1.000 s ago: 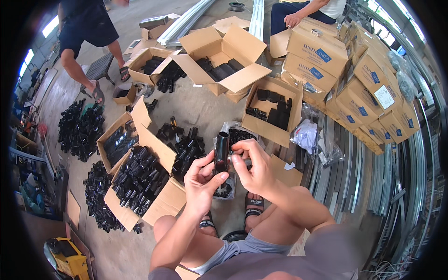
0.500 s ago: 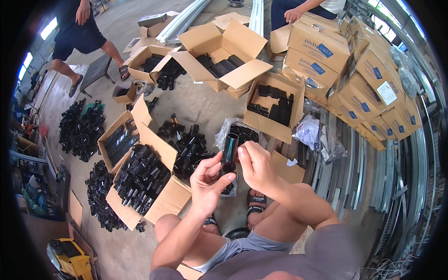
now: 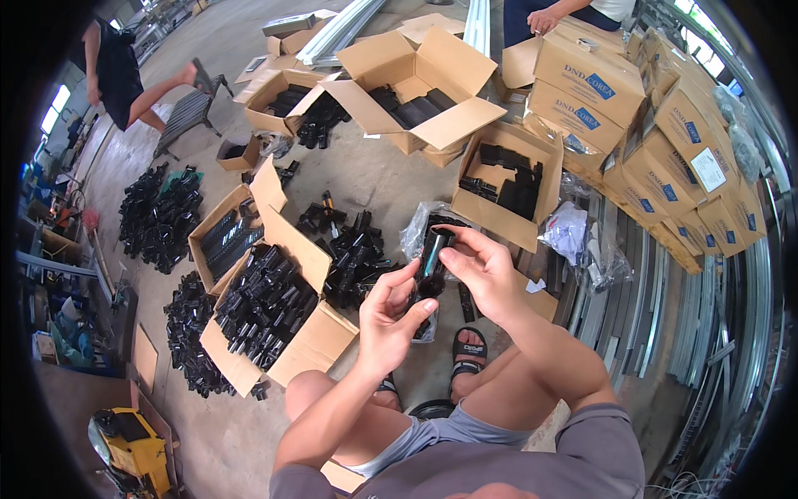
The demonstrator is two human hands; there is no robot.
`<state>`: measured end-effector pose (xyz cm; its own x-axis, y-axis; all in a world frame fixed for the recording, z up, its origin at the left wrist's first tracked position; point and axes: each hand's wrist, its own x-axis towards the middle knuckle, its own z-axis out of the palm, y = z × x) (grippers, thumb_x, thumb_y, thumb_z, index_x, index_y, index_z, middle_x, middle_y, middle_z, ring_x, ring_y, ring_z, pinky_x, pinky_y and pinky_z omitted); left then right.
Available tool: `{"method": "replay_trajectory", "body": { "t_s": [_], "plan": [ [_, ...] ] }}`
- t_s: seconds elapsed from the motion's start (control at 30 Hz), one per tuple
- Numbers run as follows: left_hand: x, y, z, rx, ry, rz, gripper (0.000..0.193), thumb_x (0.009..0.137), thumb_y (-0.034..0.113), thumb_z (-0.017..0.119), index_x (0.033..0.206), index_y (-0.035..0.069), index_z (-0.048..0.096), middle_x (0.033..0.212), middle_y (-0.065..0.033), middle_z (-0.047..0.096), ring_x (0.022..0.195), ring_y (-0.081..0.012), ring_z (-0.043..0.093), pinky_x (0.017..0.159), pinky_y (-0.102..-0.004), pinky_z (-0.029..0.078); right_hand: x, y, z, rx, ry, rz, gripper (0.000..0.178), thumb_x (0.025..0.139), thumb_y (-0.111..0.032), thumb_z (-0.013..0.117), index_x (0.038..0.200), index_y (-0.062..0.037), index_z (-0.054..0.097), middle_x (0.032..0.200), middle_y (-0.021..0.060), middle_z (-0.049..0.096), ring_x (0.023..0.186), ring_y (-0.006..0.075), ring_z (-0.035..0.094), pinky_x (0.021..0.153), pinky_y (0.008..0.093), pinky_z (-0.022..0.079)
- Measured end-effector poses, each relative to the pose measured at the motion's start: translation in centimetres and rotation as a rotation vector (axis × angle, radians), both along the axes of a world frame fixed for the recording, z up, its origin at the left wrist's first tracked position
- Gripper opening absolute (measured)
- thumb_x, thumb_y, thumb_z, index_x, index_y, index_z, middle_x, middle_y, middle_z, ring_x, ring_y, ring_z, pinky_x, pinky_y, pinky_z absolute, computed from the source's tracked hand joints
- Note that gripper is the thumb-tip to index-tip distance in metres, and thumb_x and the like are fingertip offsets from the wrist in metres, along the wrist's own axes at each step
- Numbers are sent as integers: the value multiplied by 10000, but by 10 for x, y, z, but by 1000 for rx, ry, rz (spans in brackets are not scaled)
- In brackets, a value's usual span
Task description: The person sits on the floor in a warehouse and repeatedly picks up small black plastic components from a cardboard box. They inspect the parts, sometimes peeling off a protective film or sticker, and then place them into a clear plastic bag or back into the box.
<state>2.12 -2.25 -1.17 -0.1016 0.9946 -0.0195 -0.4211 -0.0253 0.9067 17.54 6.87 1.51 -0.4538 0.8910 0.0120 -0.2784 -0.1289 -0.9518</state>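
Item: a glossy black, elongated plastic part [image 3: 430, 264], held upright above the knees. The lower end is gripped by the left hand [image 3: 391, 320], thumb and fingers closed around it; the upper end is pinched by the curled fingers of the right hand [image 3: 480, 274]. Just behind it, a clear plastic bag [image 3: 418, 229] is seen. To the left, an open cardboard box of black parts [image 3: 264, 306] is set on the concrete floor [image 3: 378, 179], with a loose heap of black parts [image 3: 353, 258] beside it

One head-worn fisheye view looks steeply down from close above the seated person's hands [image 3: 432, 299] and knees, taking in the floor [image 3: 382, 179] ahead, edges bending
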Motion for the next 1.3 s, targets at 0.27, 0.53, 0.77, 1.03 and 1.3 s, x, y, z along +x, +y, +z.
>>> {"method": "replay_trajectory", "body": {
  "t_s": [0.27, 0.53, 0.77, 1.03, 1.3],
  "plan": [
    [-2, 0, -6, 47, 158, -21, 574, 894, -74, 690, 1410, 19, 457, 1309, -139, 630, 1202, -166, 590, 1010, -316, 493, 0, 4, -14, 5, -78, -5, 372, 972, -84, 644, 1313, 42, 567, 1126, 65, 676, 1012, 105, 637, 882, 251, 511],
    [-1, -3, 5, 64, -84, -4, 537, 919, -40, 677, 1412, 71, 496, 1114, -48, 707, 873, -7, 561, 726, -181, 450, -1, -7, -15, 214, -197, -82, 335, 969, -53, 642, 1275, 61, 562, 1128, 114, 685, 1029, 141, 643, 919, 278, 496],
    [-8, -4, -5, -22, -165, 63, 520, 941, -15, 661, 1422, 74, 484, 1141, -80, 695, 989, -65, 614, 835, -212, 504, 2, -7, -22, 224, -405, -25, 163, 950, -21, 660, 1092, 47, 619, 994, 77, 691, 899, 102, 638, 802, 233, 506],
    [-10, -10, -4, 12, -120, 49, 515, 933, -31, 660, 1414, 67, 503, 1136, -73, 698, 1001, -64, 608, 863, -219, 497, -8, -10, -29, 276, -392, -84, 167, 1009, -113, 602, 1062, 44, 618, 973, 63, 685, 885, 83, 618, 790, 238, 492],
    [-29, -6, 4, 53, 74, 140, 504, 881, -21, 710, 1355, 45, 553, 1121, -94, 715, 1041, -111, 627, 913, -281, 504, -10, -8, -21, 287, -499, -31, 243, 1064, -180, 490, 1088, 20, 625, 915, 61, 673, 810, 111, 618, 754, 259, 488]
  ]
}}
